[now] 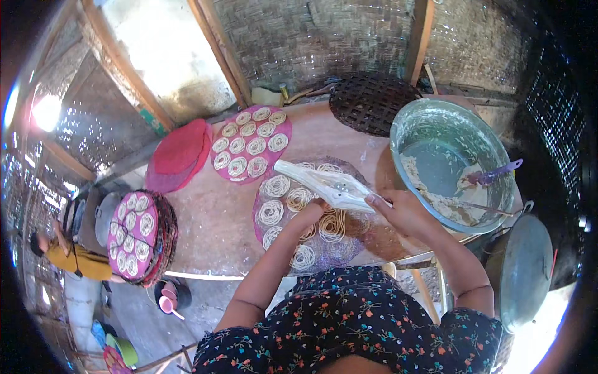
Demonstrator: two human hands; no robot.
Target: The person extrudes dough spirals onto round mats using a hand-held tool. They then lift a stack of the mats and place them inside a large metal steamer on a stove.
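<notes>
My right hand (403,213) is closed round the right end of a whitish, dough-smeared hand press (336,189), long with a wider middle that shows small holes. The press is held tilted above a round purple mesh sheet (342,252). My left hand (309,215) reaches to the near edge of the press, and its fingers are hidden beneath it. Coils of pale noodle strands (271,212) lie on the mesh. A yellower coil (332,225) lies just under the press, between my hands.
At right stands a large green basin (398,137) with dough and a purple-handled spatula (498,172). A second mesh of coils (247,140), red mesh sheets (180,153) and a dark woven tray (367,103) lie behind. Stacked coil-topped trays (163,240) stand left; another person (81,258) is beyond.
</notes>
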